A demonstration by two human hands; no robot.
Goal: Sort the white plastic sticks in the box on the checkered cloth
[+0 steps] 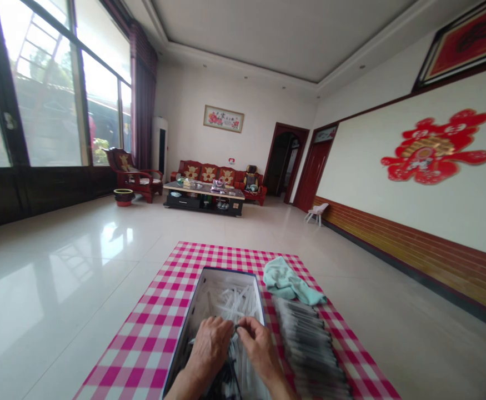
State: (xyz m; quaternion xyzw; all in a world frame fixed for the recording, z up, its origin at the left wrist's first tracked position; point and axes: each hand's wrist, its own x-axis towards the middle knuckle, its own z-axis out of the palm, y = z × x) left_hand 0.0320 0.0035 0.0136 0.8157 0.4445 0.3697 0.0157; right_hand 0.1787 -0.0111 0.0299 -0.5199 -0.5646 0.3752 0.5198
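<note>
Evidently, we have the hands meeting over the open box (226, 276), presumably so anything dropped lands inside. Right hand (260, 343): thumb and forefinger pinch a small dark piece (237, 328). Left hand (213, 341): fingers curled toward the same piece; tips hidden, so we cannot tell their grip. Box: straight-sided, pale-lined, holding glossy, see-through strips (238, 300) at 12 o'clock. Between 3 and 4 o'clock we note slim, dark-ended rods (311, 347), blurred, lined up side by side, perhaps for order; at 2 o'clock, a soft, crumpled cloth (284, 279) on a checked tablecloth (143, 333).
</note>
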